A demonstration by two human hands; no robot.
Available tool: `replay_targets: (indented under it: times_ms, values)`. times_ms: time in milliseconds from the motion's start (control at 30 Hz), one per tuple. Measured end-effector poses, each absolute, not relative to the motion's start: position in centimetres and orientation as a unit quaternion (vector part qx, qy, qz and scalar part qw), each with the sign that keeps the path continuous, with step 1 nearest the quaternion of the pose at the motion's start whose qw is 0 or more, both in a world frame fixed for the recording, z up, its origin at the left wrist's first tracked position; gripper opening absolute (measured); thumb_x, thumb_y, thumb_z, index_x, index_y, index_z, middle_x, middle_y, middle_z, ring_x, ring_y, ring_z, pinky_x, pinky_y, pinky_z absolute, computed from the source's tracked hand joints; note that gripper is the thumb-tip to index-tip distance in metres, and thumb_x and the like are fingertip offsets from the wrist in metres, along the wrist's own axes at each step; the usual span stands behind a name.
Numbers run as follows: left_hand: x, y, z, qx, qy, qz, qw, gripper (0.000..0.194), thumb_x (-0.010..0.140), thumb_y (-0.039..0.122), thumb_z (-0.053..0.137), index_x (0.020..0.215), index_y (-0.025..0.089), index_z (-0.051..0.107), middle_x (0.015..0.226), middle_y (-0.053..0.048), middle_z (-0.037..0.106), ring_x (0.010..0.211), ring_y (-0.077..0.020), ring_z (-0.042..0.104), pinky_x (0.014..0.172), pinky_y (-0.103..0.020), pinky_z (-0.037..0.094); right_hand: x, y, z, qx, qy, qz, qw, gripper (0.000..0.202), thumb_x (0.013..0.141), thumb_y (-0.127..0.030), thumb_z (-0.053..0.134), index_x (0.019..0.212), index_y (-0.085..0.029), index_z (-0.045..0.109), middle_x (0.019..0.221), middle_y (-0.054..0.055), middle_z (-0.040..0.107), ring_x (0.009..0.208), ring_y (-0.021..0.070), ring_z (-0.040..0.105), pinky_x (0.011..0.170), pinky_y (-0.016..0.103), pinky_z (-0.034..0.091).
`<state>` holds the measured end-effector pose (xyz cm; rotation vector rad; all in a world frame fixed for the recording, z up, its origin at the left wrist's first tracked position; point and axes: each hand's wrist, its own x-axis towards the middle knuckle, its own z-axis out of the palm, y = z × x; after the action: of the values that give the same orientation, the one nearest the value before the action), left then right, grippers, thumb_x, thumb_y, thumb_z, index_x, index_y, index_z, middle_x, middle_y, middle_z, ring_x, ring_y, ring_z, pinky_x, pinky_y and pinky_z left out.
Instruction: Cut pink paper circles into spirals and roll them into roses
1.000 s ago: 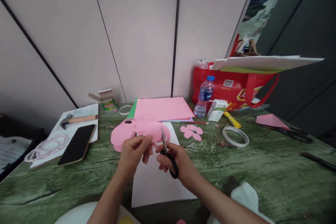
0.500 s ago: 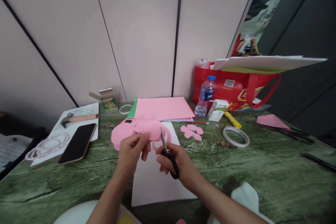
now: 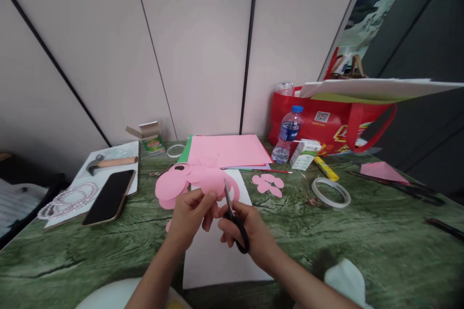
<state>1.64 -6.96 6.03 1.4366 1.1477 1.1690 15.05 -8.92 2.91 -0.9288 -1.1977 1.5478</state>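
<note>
Drawing closer to the right hand (image 3: 246, 227) than half a second ago, the left hand (image 3: 190, 215) is bringing the pink paper (image 3: 213, 182) along with it; a small pink piece (image 3: 168, 225) is now showing beside the left wrist. Beneath everything, the green tabletop (image 3: 300, 251) is stretching across the view; at its far right a red bag (image 3: 331, 128) is standing, with broad pale sheets jutting from its top. Near the middle, a long white sheet (image 3: 217, 260) is lying under both hands; beyond it a stack of coloured paper (image 3: 228, 149) is resting near the wall, pink uppermost. The left hand is pinching the pink paper between thumb and fingers, nearly closed, and is holding it above the white sheet; the right hand is curling round black-handled scissors (image 3: 237, 226), their blades pointing away and standing just beside the paper's edge, though how far they are parting is too small to tell. A dark phone (image 3: 110, 198) is lying to the left; a water bottle (image 3: 288, 135) is standing before the bag; a roll of tape (image 3: 331, 203) and several pink petal shapes (image 3: 261, 187) are lying to the right.
</note>
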Motion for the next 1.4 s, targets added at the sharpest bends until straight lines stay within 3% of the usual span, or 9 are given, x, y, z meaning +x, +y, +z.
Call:
replay_targets:
  times_ms: [133, 267, 500, 867, 1400]
  values:
    - [1.7, -6.9, 6.0, 0.579, 0.478, 0.479, 0.454, 0.037, 0.077, 0.037, 0.055, 0.049, 0.013, 0.052, 0.039, 0.003, 0.050, 0.030, -0.0048, 0.039, 0.033, -0.018, 0.027, 14.8, -8.9, 2.6, -0.376, -0.494, 0.637, 0.456, 0.032, 0.062, -0.041, 0.069, 0.074, -0.016, 0.054, 0.043, -0.007, 0.049, 0.037, 0.0081, 0.045, 0.045, 0.024, 0.041]
    - [1.5, -6.9, 5.9, 0.592, 0.479, 0.459, 0.458, 0.036, 0.075, 0.035, 0.058, 0.047, 0.014, 0.050, 0.037, 0.004, 0.048, 0.030, -0.0047, 0.040, 0.034, -0.017, 0.028, 14.9, -8.6, 2.4, -0.347, -0.503, 0.639, 0.467, 0.034, 0.063, -0.040, 0.071, 0.080, -0.016, 0.053, 0.056, -0.004, 0.055, 0.047, 0.0097, 0.050, 0.049, 0.024, 0.039]
    - [1.4, -7.0, 5.9, 0.617, 0.472, 0.427, 0.463, 0.035, 0.075, 0.034, 0.057, 0.047, 0.014, 0.050, 0.037, 0.005, 0.047, 0.030, -0.0045, 0.040, 0.034, -0.017, 0.030, 15.4, -8.5, 2.8, -0.338, -0.521, 0.614, 0.487, 0.032, 0.063, -0.037, 0.072, 0.077, -0.018, 0.050, 0.064, -0.004, 0.048, 0.058, 0.0092, 0.041, 0.054, 0.022, 0.034]
    - [1.4, -6.8, 6.0, 0.602, 0.485, 0.452, 0.446, 0.036, 0.075, 0.035, 0.057, 0.046, 0.015, 0.049, 0.039, 0.004, 0.051, 0.030, -0.0045, 0.041, 0.034, -0.018, 0.030, 15.3, -8.5, 2.5, -0.352, -0.507, 0.620, 0.485, 0.038, 0.063, -0.034, 0.071, 0.086, -0.021, 0.043, 0.055, -0.009, 0.044, 0.049, 0.0078, 0.035, 0.047, 0.021, 0.028]
    - [1.4, -6.9, 6.1, 0.593, 0.484, 0.476, 0.432, 0.038, 0.077, 0.035, 0.056, 0.045, 0.015, 0.048, 0.039, 0.004, 0.048, 0.031, -0.0048, 0.039, 0.036, -0.018, 0.028, 15.3, -8.8, 3.7, -0.406, -0.500, 0.613, 0.459, 0.044, 0.060, -0.041, 0.068, 0.089, -0.021, 0.041, 0.048, -0.009, 0.048, 0.046, 0.0116, 0.049, 0.047, 0.024, 0.037]
